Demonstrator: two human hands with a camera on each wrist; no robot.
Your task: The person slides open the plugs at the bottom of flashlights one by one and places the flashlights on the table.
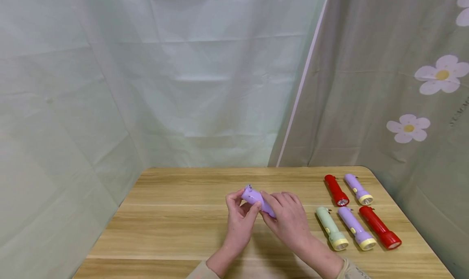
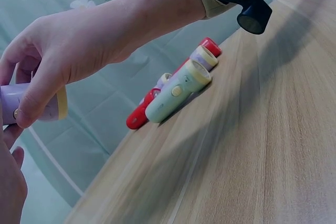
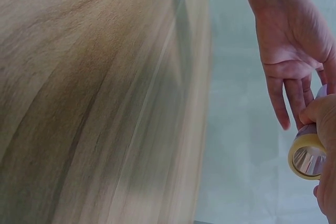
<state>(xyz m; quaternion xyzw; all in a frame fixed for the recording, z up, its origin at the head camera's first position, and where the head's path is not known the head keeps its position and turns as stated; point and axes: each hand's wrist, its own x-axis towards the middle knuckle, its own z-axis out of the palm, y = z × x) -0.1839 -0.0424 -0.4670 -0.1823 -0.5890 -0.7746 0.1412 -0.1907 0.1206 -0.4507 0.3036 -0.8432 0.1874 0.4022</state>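
Observation:
A purple flashlight (image 1: 253, 196) is held above the table between both hands, its tail pointing up and to the left. My left hand (image 1: 239, 222) pinches it near the tail with thumb and fingers. My right hand (image 1: 290, 219) grips the body from the other side and hides the head in the head view. In the left wrist view, the right thumb lies by the round yellow switch (image 2: 17, 115) on the flashlight. The yellow rim (image 3: 295, 157) and its reflector show in the right wrist view, facing that camera.
Several flashlights lie at the table's right side: a red one (image 1: 334, 189) and a purple one (image 1: 357, 188) behind, then a green one (image 1: 328, 224), another purple (image 1: 353, 225) and another red (image 1: 378, 225) in front. Curtains (image 1: 220, 75) hang behind the wooden table (image 1: 165, 214).

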